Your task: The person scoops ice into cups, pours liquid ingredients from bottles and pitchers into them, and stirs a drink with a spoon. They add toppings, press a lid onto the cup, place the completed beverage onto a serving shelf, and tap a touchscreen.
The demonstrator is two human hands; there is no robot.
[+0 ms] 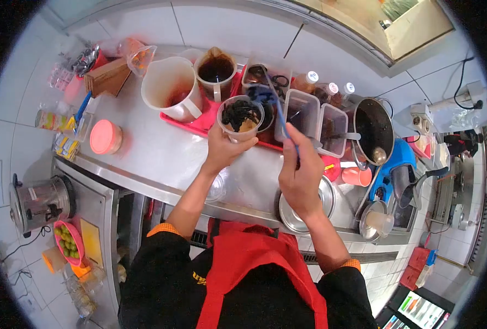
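Fingers and thumb of the left hand (225, 151) are wrapped round the lower wall of a clear cup (239, 135), a firm but partly open curl that follows its curve. The cup is held above the counter's front part, its mouth tipped toward the camera, showing glossy black strips (235, 113) heaped over something tan and smoother. The right hand (302, 171) is closed in a fist-like grip on a slim blue utensil (281, 116), which slants up and away from it; the far end is dark and blurred, over a clear container (287, 70) with dark contents. Whether it touches them I cannot tell.

Just behind the cup lies a red plastic tray (204, 118). On its left part stand a wide translucent pitcher (158, 77), stained reddish brown inside, and a smaller pitcher (225, 88) of dark liquid, with brown material at its rim. Right of the utensil are two rectangular clear tubs (301, 100), and behind them bottles with white caps (312, 77). Farther right, a deep round metal pot (358, 123) holds a ladle (379, 156). A pink-lidded round jar (105, 137) sits well apart, at left, on the smooth, reflective steel counter (144, 156).
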